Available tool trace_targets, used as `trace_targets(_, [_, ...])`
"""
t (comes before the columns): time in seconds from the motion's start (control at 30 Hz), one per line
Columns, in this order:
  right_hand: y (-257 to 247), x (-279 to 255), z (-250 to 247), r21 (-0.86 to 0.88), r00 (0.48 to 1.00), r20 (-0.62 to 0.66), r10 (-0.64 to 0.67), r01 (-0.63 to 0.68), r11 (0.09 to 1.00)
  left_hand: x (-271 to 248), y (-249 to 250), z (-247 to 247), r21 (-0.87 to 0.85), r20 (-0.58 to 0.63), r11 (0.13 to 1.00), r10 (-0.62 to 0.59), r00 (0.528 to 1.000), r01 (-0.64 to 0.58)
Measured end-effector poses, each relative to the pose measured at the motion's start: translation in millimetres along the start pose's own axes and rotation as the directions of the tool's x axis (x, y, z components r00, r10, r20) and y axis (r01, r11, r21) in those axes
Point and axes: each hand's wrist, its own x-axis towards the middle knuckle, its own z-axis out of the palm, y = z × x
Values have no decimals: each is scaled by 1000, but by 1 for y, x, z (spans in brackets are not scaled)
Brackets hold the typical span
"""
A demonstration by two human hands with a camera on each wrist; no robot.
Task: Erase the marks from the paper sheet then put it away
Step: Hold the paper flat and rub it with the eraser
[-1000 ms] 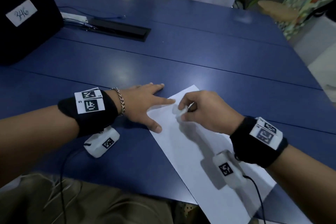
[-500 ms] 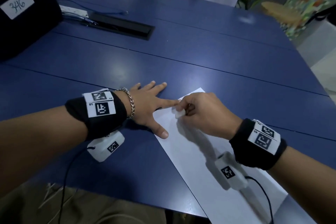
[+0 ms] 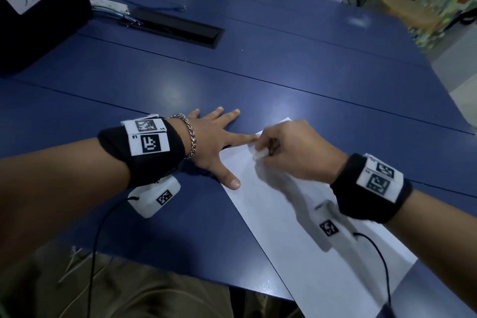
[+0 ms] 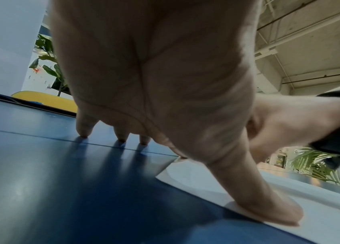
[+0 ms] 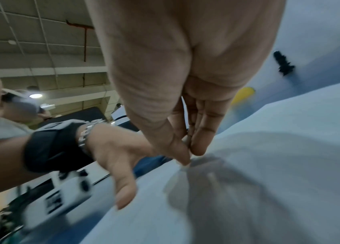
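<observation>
Paper sheet (image 3: 296, 227), white, lies flat on the blue table (image 3: 284, 64), its near end running past the table's front edge. Head view: left hand (image 3: 214, 142) is spread flat, fingers straight; its thumb tip and index fingertip press on the sheet's left edge and far corner, other fingers on bare table. Right hand (image 3: 294, 150) pinches a small white eraser (image 3: 259, 154) between thumb and curled fingers, eraser tip down on the sheet just beside the left index finger. No marks are legible on the paper. A chain bracelet (image 3: 189, 137) sits on the left wrist. Well beyond the hands: a black case (image 3: 38, 20) with a label and a black cable tray (image 3: 175, 27).

Left wrist view: left hand (image 4: 164, 74) shows palm raised, thumb (image 4: 269, 203) pressing the sheet (image 4: 290, 198) edge, three fingertips on the table (image 4: 60, 181).

Right wrist view: right hand (image 5: 185, 66) has thumb and fingers (image 5: 201, 140) closed together at the tips; the eraser itself is mostly hidden and blurred. The sheet (image 5: 269, 165) lies under the pinch, with the left hand (image 5: 118, 153) just beside.
</observation>
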Motion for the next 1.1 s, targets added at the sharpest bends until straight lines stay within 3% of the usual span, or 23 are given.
trace_targets(0.1, [5, 7, -3, 12, 998, -52, 28, -28, 1000, -1, 1, 0, -9, 11, 1000, -9, 1000, 9])
trace_targets(0.27, [-5, -6, 7, 29, 997, 68, -27, 25, 999, -1, 2, -2, -7, 6, 1000, -16, 1000, 16])
trace_targets(0.47, [-1, 3, 1, -7, 998, -57, 23, -23, 1000, 1, 2, -3, -9, 13, 999, -34, 999, 34])
trace_targets(0.6, [-16, -11, 9, -8, 996, 80, -48, 49, 999, -1, 1, -2, -13, 5, 1000, -22, 1000, 22])
trace_targets(0.77, [-8, 6, 2, -57, 998, -52, 25, -28, 998, 0, 2, -3, -11, 31, 999, -36, 999, 36])
trace_targets(0.93, [-25, -4, 10, -66, 995, 58, -80, 84, 994, 1, 2, -2, 6, 15, 1000, -26, 1000, 26])
trace_targets(1.1, [-13, 9, 4, -116, 999, -42, -9, 4, 993, 2, 1, 0, 10, 20, 999, -34, 999, 33])
